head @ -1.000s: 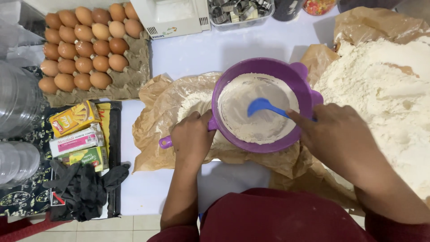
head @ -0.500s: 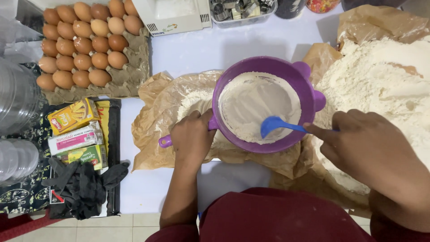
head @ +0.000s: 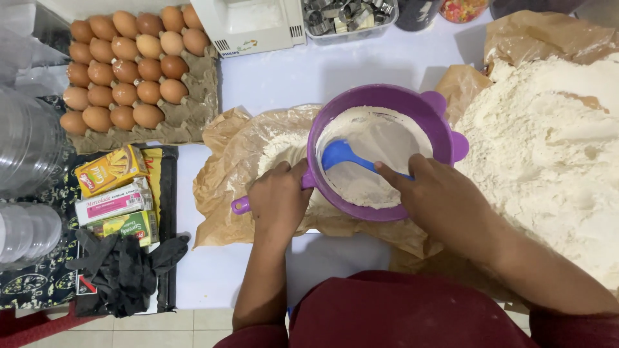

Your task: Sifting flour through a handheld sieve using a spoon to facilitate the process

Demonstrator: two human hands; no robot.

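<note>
A round purple sieve (head: 425, 106) holding white flour sits over a sheet of brown paper (head: 225, 174). My left hand (head: 278, 200) grips the sieve's purple handle at its left side. My right hand (head: 445, 200) reaches in over the near rim and holds a blue spoon (head: 340, 154), whose bowl rests in the flour at the left of the sieve. A small mound of sifted flour (head: 280, 148) lies on the paper just left of the sieve.
A big heap of flour (head: 548, 148) lies on brown paper at the right. A tray of brown eggs (head: 129, 64) is at the back left. Small boxes (head: 113, 193) and black gloves (head: 126, 267) sit at the left. A white appliance (head: 248, 22) and a tub of metal cutters (head: 348, 16) stand behind.
My right hand has moved left with the blue spoon, sweeping its bowl from the right side of the sieve to the left. My left hand keeps its grip on the handle.
</note>
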